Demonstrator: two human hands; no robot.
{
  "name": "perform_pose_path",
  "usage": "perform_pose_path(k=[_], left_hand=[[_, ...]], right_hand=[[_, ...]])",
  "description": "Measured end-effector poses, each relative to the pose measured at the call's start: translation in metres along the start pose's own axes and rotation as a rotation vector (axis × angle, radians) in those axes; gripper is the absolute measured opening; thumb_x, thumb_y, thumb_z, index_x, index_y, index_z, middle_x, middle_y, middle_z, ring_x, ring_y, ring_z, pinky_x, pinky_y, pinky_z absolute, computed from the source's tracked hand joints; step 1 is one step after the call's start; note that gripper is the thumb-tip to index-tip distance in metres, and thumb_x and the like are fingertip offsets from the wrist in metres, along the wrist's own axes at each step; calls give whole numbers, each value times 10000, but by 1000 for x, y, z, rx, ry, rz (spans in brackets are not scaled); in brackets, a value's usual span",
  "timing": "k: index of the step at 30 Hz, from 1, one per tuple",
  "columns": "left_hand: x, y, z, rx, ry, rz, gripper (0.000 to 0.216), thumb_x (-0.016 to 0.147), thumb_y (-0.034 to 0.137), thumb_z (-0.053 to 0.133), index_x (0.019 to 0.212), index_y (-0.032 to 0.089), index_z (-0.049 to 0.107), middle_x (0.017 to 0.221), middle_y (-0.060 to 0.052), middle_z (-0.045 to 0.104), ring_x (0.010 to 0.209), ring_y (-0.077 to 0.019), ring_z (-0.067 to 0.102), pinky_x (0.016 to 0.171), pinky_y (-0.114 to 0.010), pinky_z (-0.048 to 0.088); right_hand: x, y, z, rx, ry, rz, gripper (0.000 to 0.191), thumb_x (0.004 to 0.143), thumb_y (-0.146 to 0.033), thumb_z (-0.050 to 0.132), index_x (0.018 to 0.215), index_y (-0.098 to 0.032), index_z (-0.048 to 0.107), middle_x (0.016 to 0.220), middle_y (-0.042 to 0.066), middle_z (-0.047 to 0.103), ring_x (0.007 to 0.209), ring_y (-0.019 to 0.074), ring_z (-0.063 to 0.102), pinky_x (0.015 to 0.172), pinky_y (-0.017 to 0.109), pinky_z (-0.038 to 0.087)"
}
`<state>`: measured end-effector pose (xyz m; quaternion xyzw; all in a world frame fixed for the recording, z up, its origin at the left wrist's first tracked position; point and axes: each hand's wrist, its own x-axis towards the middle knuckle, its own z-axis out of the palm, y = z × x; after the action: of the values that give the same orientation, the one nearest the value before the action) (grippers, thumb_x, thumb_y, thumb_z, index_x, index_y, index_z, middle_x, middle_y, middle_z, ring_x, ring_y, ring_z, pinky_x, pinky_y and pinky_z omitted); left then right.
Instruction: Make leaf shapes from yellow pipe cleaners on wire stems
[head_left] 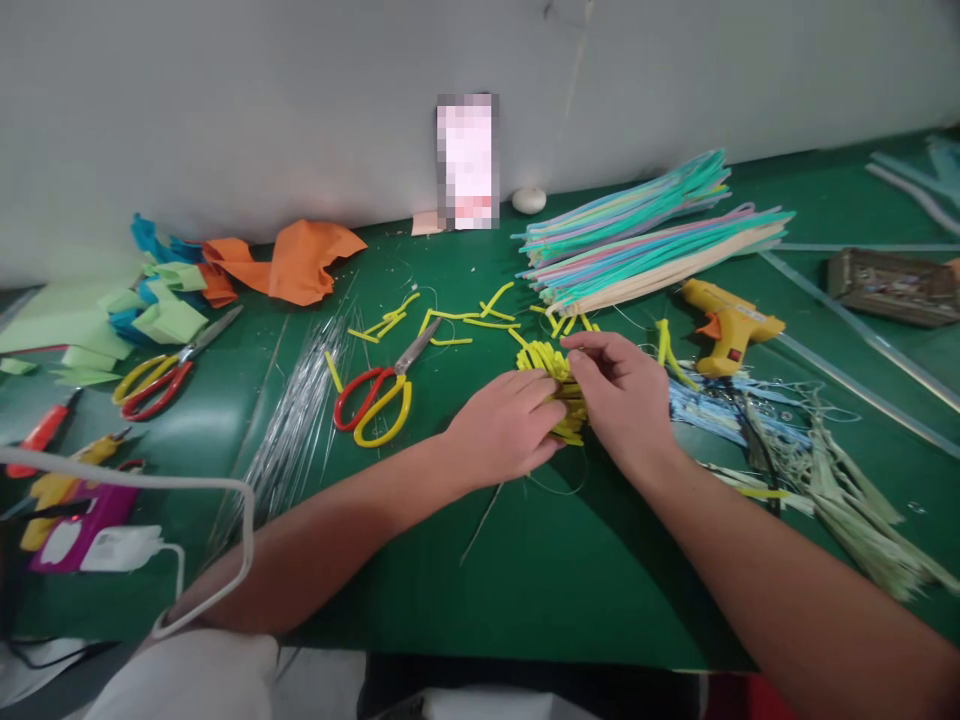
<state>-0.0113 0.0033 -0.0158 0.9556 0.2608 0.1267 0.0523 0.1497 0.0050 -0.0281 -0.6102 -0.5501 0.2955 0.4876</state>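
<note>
A bundle of bent yellow pipe cleaners (541, 358) is held above the table between my hands. My left hand (506, 422) wraps its fingers round the left side of the bundle. On the right, thumb and forefinger of my right hand (628, 400) are pinched together at the bundle's upper right edge. A thin wire (480, 525) trails below my left hand, and another loops under the bundle. Cut yellow pieces (491, 322) lie scattered behind. Red-and-yellow-handled scissors (382, 395) rest left of my left hand, blades pointing away.
Pipe cleaner bundles (652, 250) lie at the back right, near a yellow glue gun (727, 325). Clear thin strands (300, 410) and a second pair of scissors (176, 370) are at left. A phone (467, 165) leans against the wall. A white cable (195, 483) crosses my left forearm.
</note>
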Motion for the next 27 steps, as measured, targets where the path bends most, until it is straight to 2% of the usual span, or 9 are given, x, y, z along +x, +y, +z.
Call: perform_pose_path(k=[3,6,11,15,18,21,24,27], left_hand=[[1,-4,4,14,-34,20,245,869,348,583,912,116,647,962,-119,639,944,-262,605,825,-397,497],[-1,-6,3,49,-17,27,218,895,311,532,838,129,638,901,-101,638,871,-240,611,771,-385,504],[-9,-11,-2,61,83,-20,226,916,234,458,851,123,644,922,-97,659,875,-212,623,770,-355,508],[-16,-19,-3,69,97,-75,265,935,211,419,844,128,654,874,-77,670,842,-197,627,751,-337,506],[-17,-23,-3,84,69,-60,245,936,249,445,862,137,649,891,-77,666,850,-199,617,752,-340,500],[-17,-25,-2,116,46,-34,202,917,275,500,880,140,645,920,-76,660,859,-206,605,740,-340,493],[-16,-25,-1,147,22,-20,217,923,282,492,850,140,638,886,-73,649,837,-208,593,723,-341,485],[-15,-26,-1,162,10,-16,249,939,280,458,834,141,635,863,-74,642,820,-208,586,708,-342,474]], right_hand=[[1,2,2,12,20,-6,191,817,-251,556,941,-200,692,850,48,698,707,171,615,688,334,494],[2,4,2,13,70,-65,167,807,-235,572,921,-205,689,870,41,699,744,175,626,691,335,499],[3,2,0,-33,116,-177,157,803,-195,567,901,-213,688,940,51,680,856,182,628,754,337,500],[1,-1,-1,-52,109,-168,152,807,-204,563,896,-212,686,935,51,662,807,169,615,692,312,491],[0,-2,-1,-87,68,-114,159,817,-228,555,907,-209,684,873,42,660,692,151,588,611,292,465],[1,0,-2,-176,-20,-75,158,819,-251,554,895,-201,683,784,30,668,609,144,565,594,297,448],[3,1,-5,-323,-137,-91,142,805,-248,565,857,-200,688,718,23,671,627,165,590,620,309,441],[5,0,-8,-475,-212,-141,138,787,-213,566,850,-198,688,763,32,689,681,188,614,634,317,434]])
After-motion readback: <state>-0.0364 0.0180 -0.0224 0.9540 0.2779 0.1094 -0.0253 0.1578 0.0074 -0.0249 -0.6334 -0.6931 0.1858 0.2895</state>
